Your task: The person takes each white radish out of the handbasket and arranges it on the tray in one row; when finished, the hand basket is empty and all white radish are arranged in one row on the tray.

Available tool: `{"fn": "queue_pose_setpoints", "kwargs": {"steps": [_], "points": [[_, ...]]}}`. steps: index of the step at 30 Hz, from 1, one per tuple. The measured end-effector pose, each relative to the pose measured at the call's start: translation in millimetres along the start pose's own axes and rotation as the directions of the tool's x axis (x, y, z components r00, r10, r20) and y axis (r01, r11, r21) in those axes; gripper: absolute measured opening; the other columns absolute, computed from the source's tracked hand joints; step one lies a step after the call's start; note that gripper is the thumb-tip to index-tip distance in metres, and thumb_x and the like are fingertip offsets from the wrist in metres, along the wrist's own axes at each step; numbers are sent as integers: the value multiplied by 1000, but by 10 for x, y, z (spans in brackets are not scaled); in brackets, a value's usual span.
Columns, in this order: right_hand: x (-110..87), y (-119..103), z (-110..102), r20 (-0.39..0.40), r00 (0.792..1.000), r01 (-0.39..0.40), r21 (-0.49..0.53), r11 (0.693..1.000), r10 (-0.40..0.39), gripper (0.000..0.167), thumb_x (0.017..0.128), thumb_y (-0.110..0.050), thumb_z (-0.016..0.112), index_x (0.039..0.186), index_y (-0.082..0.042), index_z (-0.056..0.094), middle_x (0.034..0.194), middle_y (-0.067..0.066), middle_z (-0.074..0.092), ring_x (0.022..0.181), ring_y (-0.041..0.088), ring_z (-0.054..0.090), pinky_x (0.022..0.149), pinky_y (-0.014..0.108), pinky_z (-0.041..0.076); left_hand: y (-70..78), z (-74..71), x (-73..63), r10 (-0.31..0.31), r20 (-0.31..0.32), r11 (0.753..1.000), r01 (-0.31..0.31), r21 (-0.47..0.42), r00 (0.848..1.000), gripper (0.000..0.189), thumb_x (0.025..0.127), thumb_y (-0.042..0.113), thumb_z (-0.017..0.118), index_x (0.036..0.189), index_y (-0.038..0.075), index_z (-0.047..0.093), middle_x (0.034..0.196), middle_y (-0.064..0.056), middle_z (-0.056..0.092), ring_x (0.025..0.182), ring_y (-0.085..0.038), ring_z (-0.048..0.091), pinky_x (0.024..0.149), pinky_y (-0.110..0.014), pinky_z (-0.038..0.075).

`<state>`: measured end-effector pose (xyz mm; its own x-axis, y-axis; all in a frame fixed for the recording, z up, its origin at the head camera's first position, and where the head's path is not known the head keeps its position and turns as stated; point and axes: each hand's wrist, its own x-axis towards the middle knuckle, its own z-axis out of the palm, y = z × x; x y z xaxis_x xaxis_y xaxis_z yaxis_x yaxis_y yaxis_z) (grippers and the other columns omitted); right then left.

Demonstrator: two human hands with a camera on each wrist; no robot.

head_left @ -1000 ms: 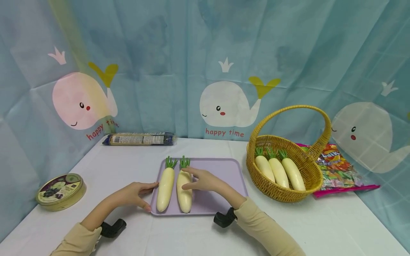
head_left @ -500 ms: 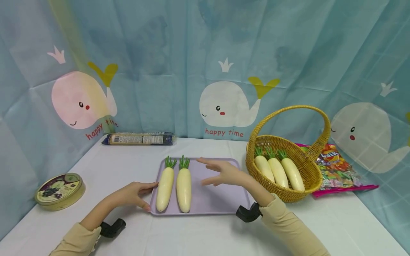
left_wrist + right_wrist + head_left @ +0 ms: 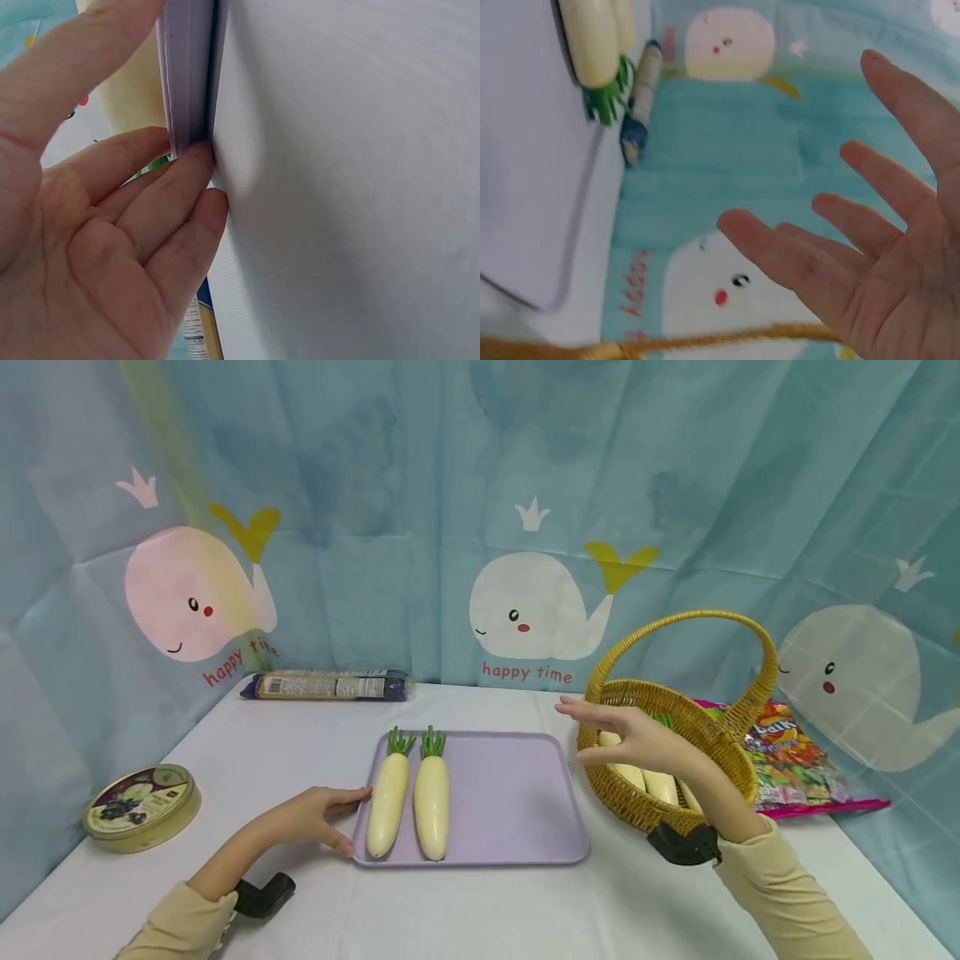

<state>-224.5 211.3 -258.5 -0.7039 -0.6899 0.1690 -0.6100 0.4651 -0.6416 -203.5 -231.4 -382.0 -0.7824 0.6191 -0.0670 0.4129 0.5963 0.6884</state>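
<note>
Two white radishes [image 3: 431, 814] with green tops lie side by side on the left part of a lilac tray [image 3: 510, 802]. My left hand [image 3: 315, 818] rests at the tray's left edge, thumb and fingertips against the rim in the left wrist view, fingers loosely bent. On the right, my right hand [image 3: 637, 739] hovers in front of a yellow wicker basket [image 3: 622, 803] with its fingers spread and holding nothing. It partly hides the white radishes [image 3: 660, 787] inside that basket. In the right wrist view the palm [image 3: 900, 300] is bare, with the tray beyond it.
Behind the basket lies a colourful candy bag [image 3: 787, 760]. A round tin [image 3: 142, 810] stands at the far left, and a long plastic-wrapped package [image 3: 326, 686] lies at the back. The basket's tall handle [image 3: 693, 614] arches up before a blue whale-print curtain [image 3: 420, 527].
My right hand has moved right, away from the second radish on the tray, over to the basket, spread and holding nothing. The left hand has stayed at the tray's edge.
</note>
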Motion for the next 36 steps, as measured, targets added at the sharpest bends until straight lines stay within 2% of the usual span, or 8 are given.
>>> {"fn": "queue_pose_setpoints", "kwargs": {"steps": [8, 11, 17, 23, 26, 30, 33, 36], "points": [[-175, 130, -472, -16, 988, -147, 149, 978, 152, 42, 85, -16, 62, 123, 0, 52, 139, 15, 32, 109, 28, 50, 75, 34, 51, -10, -10, 15, 1, -18, 1000, -1, 21, 1000, 88, 63, 33, 77, 128, -13, 39, 128, -29, 39, 114, -39, 42, 92, -46, 35], [-178, 259, -561, -53, 974, -209, 136, 968, 218, 44, 85, -20, 63, 123, -1, 53, 139, 13, 34, 102, 28, 55, 74, 35, 52, -10, -20, 19, 9, -16, 1000, -9, 22, 1000, 87, 64, 32, 77, 127, -14, 39, 128, -29, 39, 113, -40, 42, 92, -46, 36], [-49, 584, -608, -166, 944, -294, -20, 956, 286, 53, 82, -36, 64, 126, -9, 52, 137, 8, 38, 82, 20, 62, 70, 38, 52, -6, -12, 14, 16, -12, 1000, -16, 18, 1000, 86, 64, 29, 77, 127, -14, 39, 127, -30, 40, 113, -41, 43, 91, -46, 36], [111, 913, -559, -169, 941, -318, -139, 938, 294, 57, 81, -37, 65, 127, -7, 50, 141, 13, 31, 60, 23, 55, 56, 37, 49, -20, 11, 14, -8, -7, 1000, 8, 3, 1000, 87, 64, 30, 77, 128, -14, 38, 128, -30, 40, 113, -40, 42, 92, -48, 34], [144, 1023, -522, -171, 941, -321, -188, 928, 291, 59, 81, -34, 66, 129, -5, 48, 141, 16, 29, 88, 33, 57, 72, 44, 48, -34, 19, 18, -21, -9, 1000, 21, 1, 1000, 88, 64, 33, 77, 128, -12, 39, 128, -29, 40, 113, -40, 43, 92, -48, 35], [156, 1157, -451, -171, 945, -314, -242, 918, 278, 61, 80, -32, 68, 129, -4, 47, 140, 19, 29, 120, 41, 33, 92, 54, 35, -43, 22, 24, -23, -11, 1000, 23, -3, 1000, 88, 63, 34, 77, 129, -12, 39, 128, -28, 40, 114, -39, 43, 92, -48, 35], [146, 1241, -376, -136, 943, -328, -229, 917, 303, 65, 79, -35, 67, 131, -2, 45, 139, 21, 29, 115, 41, 39, 89, 52, 38, -32, 15, 17, -24, -9, 1000, 24, -9, 1000, 88, 63, 33, 77, 129, -12, 39, 128, -28, 40, 114, -39, 43, 92, -48, 35], [115, 1306, -307, -90, 924, -381, -159, 911, 371, 69, 79, -36, 67, 133, -3, 42, 141, 21, 25, 108, 40, 46, 78, 43, 48, -16, 10, 9, -17, -6, 1000, 17, -11, 1000, 88, 64, 32, 77, 129, -12, 39, 129, -28, 40, 114, -39, 43, 92, -48, 34]]}}
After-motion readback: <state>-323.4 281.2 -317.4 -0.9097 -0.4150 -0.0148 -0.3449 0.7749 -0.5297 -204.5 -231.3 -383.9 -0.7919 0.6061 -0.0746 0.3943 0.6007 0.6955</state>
